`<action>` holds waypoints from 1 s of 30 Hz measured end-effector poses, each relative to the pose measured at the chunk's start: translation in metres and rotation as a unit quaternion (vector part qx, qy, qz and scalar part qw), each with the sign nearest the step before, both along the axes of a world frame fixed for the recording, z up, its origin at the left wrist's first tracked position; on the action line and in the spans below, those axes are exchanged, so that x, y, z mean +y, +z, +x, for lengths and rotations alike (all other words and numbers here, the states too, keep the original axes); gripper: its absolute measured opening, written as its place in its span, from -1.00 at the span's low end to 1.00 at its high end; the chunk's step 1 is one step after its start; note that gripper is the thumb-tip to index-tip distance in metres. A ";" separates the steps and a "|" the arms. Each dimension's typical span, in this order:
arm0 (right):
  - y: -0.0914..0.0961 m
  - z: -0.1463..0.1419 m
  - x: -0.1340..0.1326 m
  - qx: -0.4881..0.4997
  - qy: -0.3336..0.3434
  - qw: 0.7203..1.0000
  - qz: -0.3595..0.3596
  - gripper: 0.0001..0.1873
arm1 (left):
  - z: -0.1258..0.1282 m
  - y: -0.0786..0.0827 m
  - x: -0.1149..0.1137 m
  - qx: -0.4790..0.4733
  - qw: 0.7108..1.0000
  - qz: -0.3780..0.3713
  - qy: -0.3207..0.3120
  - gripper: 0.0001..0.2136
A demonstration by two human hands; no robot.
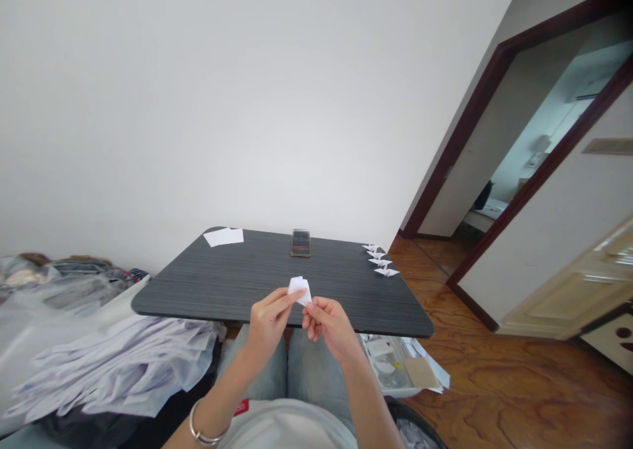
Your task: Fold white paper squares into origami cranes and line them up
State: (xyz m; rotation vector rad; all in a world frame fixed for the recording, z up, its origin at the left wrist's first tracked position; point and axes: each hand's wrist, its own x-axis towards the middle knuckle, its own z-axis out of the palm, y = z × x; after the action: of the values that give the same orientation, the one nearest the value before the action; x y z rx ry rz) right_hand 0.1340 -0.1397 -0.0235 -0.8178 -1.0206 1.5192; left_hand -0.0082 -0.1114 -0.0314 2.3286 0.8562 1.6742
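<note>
Head view: left hand [270,327] and right hand [332,329] pinch one folded paper [299,289], four paper cranes [380,260] beyond.

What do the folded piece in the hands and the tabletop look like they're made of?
The folded piece looks like thin, matte white paper, going by its sharp creases. The tabletop looks like dark grey laminate with fine wood-like streaks and a slight sheen; its core doesn't show.
</note>
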 end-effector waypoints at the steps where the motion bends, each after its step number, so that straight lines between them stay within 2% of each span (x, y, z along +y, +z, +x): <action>1: 0.000 0.000 0.001 -0.001 -0.006 1.000 0.004 -0.73 | 0.000 0.000 0.000 -0.002 1.000 0.006 0.001 -0.72; 5: -0.001 -0.002 0.002 -0.018 -0.067 0.997 0.024 -0.75 | 0.000 0.000 0.000 -0.005 1.000 0.022 0.013 -0.72; 8: 0.000 -0.006 0.001 0.005 -0.117 0.993 0.035 -0.74 | 0.000 0.000 0.000 -0.010 0.999 0.029 0.027 -0.73; 15: -0.006 -0.013 0.004 0.105 -0.147 0.984 -0.003 -0.83 | 0.004 -0.004 0.001 -0.031 0.999 0.028 0.030 -0.72; 19: -0.011 -0.011 0.010 0.127 -0.181 0.975 -0.003 -0.84 | 0.007 -0.002 0.001 -0.055 0.997 -0.054 -0.015 -0.76; 23: -0.014 -0.006 0.015 0.136 -0.226 0.965 0.007 -0.84 | 0.011 0.002 -0.001 -0.094 0.978 -0.164 -0.086 -0.78; 26: -0.013 -0.006 0.015 0.112 -0.245 0.963 0.013 -0.84 | 0.016 0.001 -0.001 -0.175 0.948 -0.248 -0.101 -0.86; 30: -0.013 -0.009 0.013 0.054 -0.283 0.957 0.036 -0.83 | 0.023 -0.001 0.001 -0.288 0.891 -0.334 -0.104 -0.90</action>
State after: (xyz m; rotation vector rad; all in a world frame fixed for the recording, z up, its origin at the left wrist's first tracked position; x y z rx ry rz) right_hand 0.1254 -0.1262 -0.0361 -0.8733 -0.6766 1.0172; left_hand 0.0144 -0.1109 -0.0322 1.3156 0.8318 1.5163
